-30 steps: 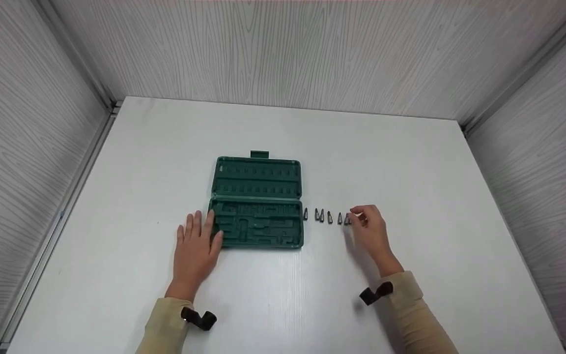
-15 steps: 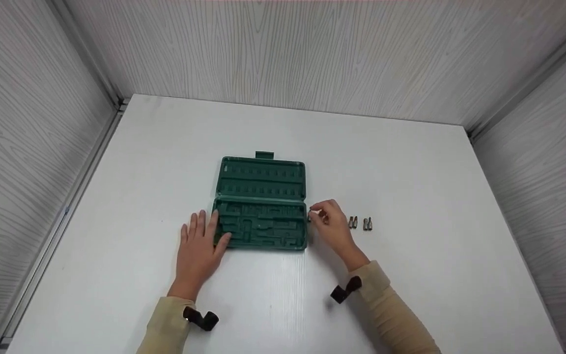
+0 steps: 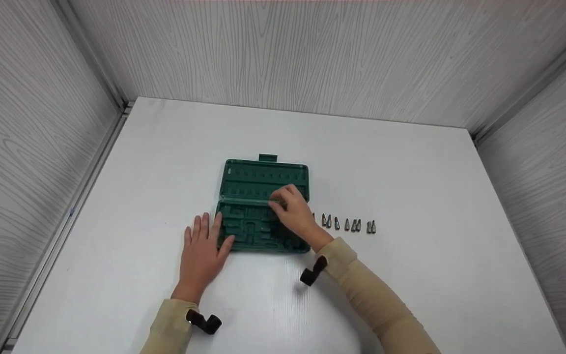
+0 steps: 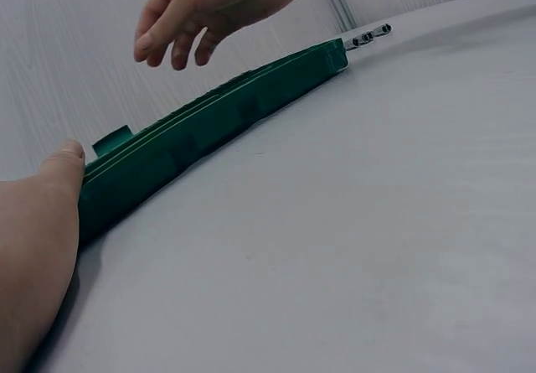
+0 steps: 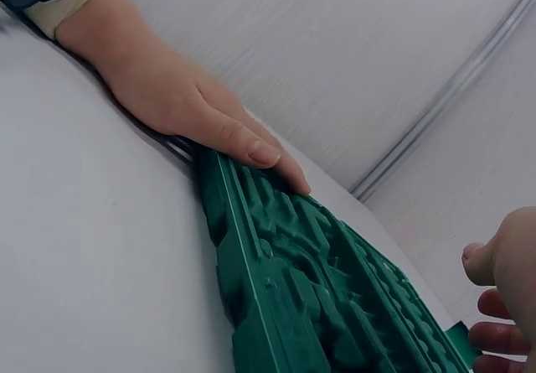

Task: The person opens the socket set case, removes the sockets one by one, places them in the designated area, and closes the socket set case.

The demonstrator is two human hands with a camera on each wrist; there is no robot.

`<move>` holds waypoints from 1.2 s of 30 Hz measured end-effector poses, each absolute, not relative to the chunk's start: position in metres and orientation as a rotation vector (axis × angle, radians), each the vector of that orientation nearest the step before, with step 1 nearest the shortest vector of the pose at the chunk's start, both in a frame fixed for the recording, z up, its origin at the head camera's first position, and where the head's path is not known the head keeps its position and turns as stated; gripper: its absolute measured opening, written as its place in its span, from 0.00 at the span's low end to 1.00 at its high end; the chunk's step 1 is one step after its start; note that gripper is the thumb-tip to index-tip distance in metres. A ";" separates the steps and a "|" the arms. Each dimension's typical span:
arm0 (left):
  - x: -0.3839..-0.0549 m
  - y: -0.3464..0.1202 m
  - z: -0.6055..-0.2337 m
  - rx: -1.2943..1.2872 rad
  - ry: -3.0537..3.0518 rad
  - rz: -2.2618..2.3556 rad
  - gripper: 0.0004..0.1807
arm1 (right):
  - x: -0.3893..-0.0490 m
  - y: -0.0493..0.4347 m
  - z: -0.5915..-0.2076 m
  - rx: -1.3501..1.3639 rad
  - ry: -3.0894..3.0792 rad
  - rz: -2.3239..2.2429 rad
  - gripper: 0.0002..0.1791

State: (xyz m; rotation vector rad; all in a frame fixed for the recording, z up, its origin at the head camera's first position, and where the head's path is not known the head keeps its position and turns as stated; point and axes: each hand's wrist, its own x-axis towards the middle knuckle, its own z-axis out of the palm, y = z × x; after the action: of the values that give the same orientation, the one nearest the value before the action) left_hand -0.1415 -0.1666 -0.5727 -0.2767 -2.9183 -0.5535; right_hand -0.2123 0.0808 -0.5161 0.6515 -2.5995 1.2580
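Observation:
A green plastic tool case [image 3: 251,241] lies unfolded on the white table, its lid side away from me. My left hand [image 3: 202,255] rests at the case's left edge with straight fingers, the thumb on the near left corner. Above the right half of the case hovers my right hand [image 3: 293,211], fingers loosely bent. In the left wrist view that right hand [image 4: 213,8] hangs over the case with nothing visible in its fingers. Right of the case, several small metal screwdriver bits [image 3: 347,224] lie in a row, the leftmost one partly hidden by the right hand.
The case's latch tab [image 3: 268,158] sticks out at the far side. Moulded recesses [image 5: 293,230] fill the near half of the case. Pale wood-grain panels [image 3: 302,54] stand behind and on both sides of the table. A black wrist camera [image 3: 203,322] is strapped at each cuff.
My right hand has moved left, from the row of bits to above the case, uncovering most of the bits. The left hand stays at the case's left edge.

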 end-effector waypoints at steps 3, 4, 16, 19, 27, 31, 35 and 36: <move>-0.141 -0.165 -0.573 -0.273 -2.921 -0.549 0.40 | -0.221 0.068 -0.518 0.642 -2.625 1.286 0.08; -0.141 -0.165 -0.573 -0.274 -2.922 -0.548 0.40 | -0.224 0.064 -0.518 0.634 -2.633 1.285 0.09; -0.138 -0.165 -0.573 -0.272 -2.930 -0.535 0.40 | -0.239 0.021 -0.506 0.620 -2.777 1.178 0.20; -0.139 -0.164 -0.574 -0.277 -2.927 -0.536 0.40 | -0.244 0.014 -0.503 0.602 -2.832 1.148 0.20; -0.140 -0.159 -0.574 -0.277 -2.931 -0.555 0.40 | -0.268 0.005 -0.509 0.510 -2.881 1.156 0.18; -0.138 -0.159 -0.574 -0.270 -2.943 -0.563 0.40 | -0.280 0.002 -0.520 0.419 -2.859 1.265 0.17; -0.139 -0.160 -0.574 -0.265 -2.929 -0.562 0.39 | -0.290 -0.002 -0.524 0.383 -2.805 1.327 0.16; -0.139 -0.160 -0.574 -0.267 -2.927 -0.563 0.39 | -0.292 -0.003 -0.525 0.380 -2.792 1.337 0.17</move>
State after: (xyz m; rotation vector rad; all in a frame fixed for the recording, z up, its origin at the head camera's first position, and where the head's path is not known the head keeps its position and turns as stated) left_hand -0.1386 -0.1604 -0.5743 -0.2670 -2.9274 -0.5633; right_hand -0.2918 -0.0029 -0.5250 0.3797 -2.7922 1.3374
